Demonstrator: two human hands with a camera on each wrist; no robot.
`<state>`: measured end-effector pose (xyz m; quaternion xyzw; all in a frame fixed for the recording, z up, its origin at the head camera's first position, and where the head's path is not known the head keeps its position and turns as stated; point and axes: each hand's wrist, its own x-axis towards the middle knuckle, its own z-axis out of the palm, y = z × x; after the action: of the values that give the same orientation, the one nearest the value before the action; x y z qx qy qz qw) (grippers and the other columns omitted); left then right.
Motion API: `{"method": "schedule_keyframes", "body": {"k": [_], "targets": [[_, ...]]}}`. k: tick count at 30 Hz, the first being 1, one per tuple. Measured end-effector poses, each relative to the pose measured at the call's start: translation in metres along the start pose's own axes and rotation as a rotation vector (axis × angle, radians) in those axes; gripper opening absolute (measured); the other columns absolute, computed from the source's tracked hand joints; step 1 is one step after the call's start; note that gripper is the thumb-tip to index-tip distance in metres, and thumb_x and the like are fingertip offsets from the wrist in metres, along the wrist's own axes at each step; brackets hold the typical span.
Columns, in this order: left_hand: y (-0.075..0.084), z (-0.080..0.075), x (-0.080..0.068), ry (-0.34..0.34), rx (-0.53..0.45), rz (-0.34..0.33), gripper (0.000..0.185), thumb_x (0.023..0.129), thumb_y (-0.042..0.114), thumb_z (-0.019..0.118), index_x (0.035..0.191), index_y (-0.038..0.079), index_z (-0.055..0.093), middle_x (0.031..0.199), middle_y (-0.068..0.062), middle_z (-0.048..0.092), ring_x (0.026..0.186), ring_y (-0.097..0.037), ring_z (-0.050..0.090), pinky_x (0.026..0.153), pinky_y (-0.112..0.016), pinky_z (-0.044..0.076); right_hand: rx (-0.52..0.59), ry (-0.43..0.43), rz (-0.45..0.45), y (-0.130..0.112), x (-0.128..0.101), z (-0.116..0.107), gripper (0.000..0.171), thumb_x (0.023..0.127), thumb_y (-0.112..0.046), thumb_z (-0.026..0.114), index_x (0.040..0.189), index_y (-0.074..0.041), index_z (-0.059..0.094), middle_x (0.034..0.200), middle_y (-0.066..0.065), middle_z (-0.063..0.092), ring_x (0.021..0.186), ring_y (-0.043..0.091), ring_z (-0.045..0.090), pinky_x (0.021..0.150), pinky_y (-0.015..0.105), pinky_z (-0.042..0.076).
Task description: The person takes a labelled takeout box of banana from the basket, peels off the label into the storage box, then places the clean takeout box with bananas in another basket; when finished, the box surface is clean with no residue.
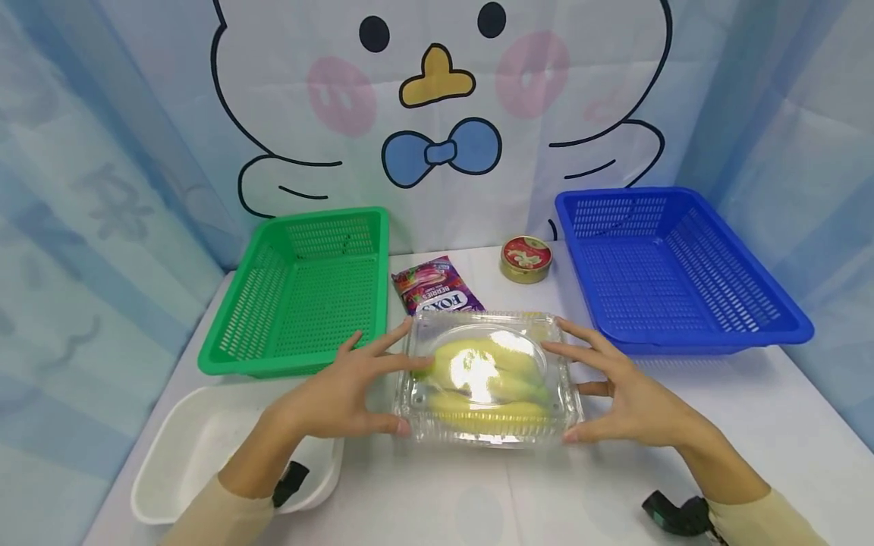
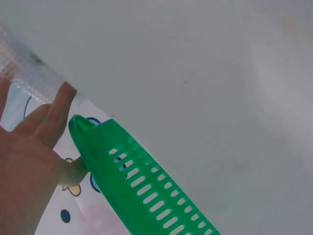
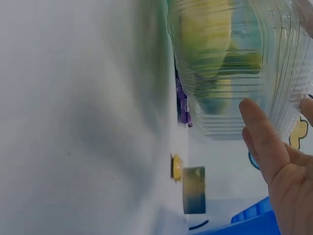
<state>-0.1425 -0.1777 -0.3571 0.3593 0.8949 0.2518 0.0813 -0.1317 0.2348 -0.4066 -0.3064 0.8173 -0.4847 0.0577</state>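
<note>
Between both hands is a clear plastic clamshell box (image 1: 488,425) with elongated yellow fruit (image 1: 471,371), greenish at the ends, showing through its lid. My left hand (image 1: 344,387) grips the box's left side, thumb at the near corner and fingers along the lid's edge. On the opposite side my right hand (image 1: 628,394) holds it, two fingers over the far right corner and the thumb by the near corner. In the right wrist view the ribbed side of the box (image 3: 215,98) appears raised off the white table, with fingertips against it.
A green basket (image 1: 235,334) stands back left and a blue basket (image 1: 758,334) back right. The white tub (image 1: 160,455) sits below my left forearm. Behind the box lie a purple candy packet (image 1: 437,284), a round tin (image 1: 526,262) and a small yellow item (image 3: 176,167).
</note>
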Motion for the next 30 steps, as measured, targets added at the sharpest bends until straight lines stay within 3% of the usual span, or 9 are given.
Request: {"method": "schedule_keyframes", "body": {"k": [3,5,7,10,15,21,23,26,30], "targets": [[-0.001,-0.005,0.0,0.082,-0.073,0.063,0.074,0.079,0.046,0.088,0.146,0.037,0.057,0.173,0.003,0.014,0.156,-0.031,0.025,0.117,-0.075,0.019,0.004,0.024,-0.028,-0.008,0.002,-0.006,0.103,0.069,-0.012,0.097,0.157,-0.021,0.044,0.171,0.002,0.012,0.147,0.008,0.03,0.094,0.033,0.059],[-0.001,-0.008,0.0,0.126,-0.132,0.098,0.073,0.079,0.042,0.09,0.144,0.034,0.059,0.173,0.002,0.015,0.157,-0.03,0.021,0.115,-0.072,0.027,0.008,0.034,-0.045,-0.012,0.005,-0.01,0.103,0.068,-0.009,0.096,0.156,-0.019,0.045,0.171,0.002,0.013,0.147,0.004,0.03,0.095,0.032,0.058],[-0.002,-0.012,0.0,0.157,-0.18,0.126,0.073,0.079,0.038,0.09,0.145,0.032,0.059,0.173,0.002,0.014,0.158,-0.029,0.018,0.113,-0.07,0.033,0.009,0.043,-0.056,-0.017,0.008,-0.014,0.103,0.068,-0.006,0.096,0.156,-0.018,0.045,0.171,0.002,0.013,0.147,0.005,0.03,0.095,0.031,0.057],[-0.003,-0.017,0.0,0.191,-0.226,0.16,0.076,0.078,0.03,0.091,0.147,0.029,0.058,0.173,0.001,0.012,0.159,-0.028,0.014,0.113,-0.072,0.032,-0.004,0.049,-0.066,-0.023,0.013,-0.017,0.104,0.067,-0.005,0.096,0.156,-0.017,0.045,0.171,0.001,0.014,0.148,0.009,0.028,0.096,0.032,0.057],[-0.004,-0.03,0.0,0.217,-0.257,0.168,0.084,0.077,0.023,0.09,0.151,0.028,0.052,0.173,0.001,0.013,0.158,-0.026,0.014,0.112,-0.072,0.032,-0.01,0.05,-0.072,-0.032,0.025,-0.021,0.104,0.068,-0.005,0.096,0.157,-0.021,0.044,0.171,-0.002,0.014,0.149,0.012,0.027,0.097,0.032,0.056],[-0.011,-0.048,-0.003,0.214,-0.344,0.181,0.088,0.079,0.011,0.088,0.155,0.024,0.046,0.173,0.001,0.009,0.158,-0.023,0.014,0.112,-0.065,0.038,-0.01,0.045,-0.083,-0.04,0.047,-0.022,0.102,0.071,-0.008,0.094,0.157,-0.026,0.044,0.17,-0.003,0.015,0.147,0.027,0.033,0.097,0.044,0.058],[-0.014,-0.055,-0.004,0.22,-0.363,0.179,0.09,0.078,0.007,0.087,0.156,0.023,0.046,0.173,0.002,0.009,0.157,-0.022,0.018,0.114,-0.061,0.037,-0.009,0.044,-0.09,-0.044,0.056,-0.023,0.101,0.071,-0.008,0.094,0.157,-0.026,0.044,0.17,-0.003,0.015,0.146,0.03,0.034,0.096,0.044,0.058],[-0.02,-0.065,-0.007,0.243,-0.391,0.177,0.092,0.076,-0.001,0.087,0.156,0.018,0.045,0.173,0.001,0.01,0.156,-0.022,0.022,0.117,-0.045,0.039,0.006,0.032,-0.11,-0.051,0.071,-0.022,0.1,0.072,-0.01,0.094,0.157,-0.026,0.045,0.17,-0.003,0.014,0.146,0.03,0.034,0.095,0.041,0.058],[-0.032,-0.076,-0.011,0.282,-0.429,0.179,0.093,0.074,-0.009,0.086,0.156,0.01,0.044,0.173,-0.003,0.014,0.154,-0.023,0.027,0.111,-0.025,0.043,0.019,0.013,-0.131,-0.06,0.09,-0.02,0.099,0.073,-0.011,0.094,0.157,-0.026,0.044,0.171,-0.004,0.012,0.148,0.029,0.034,0.097,0.04,0.058]]}}
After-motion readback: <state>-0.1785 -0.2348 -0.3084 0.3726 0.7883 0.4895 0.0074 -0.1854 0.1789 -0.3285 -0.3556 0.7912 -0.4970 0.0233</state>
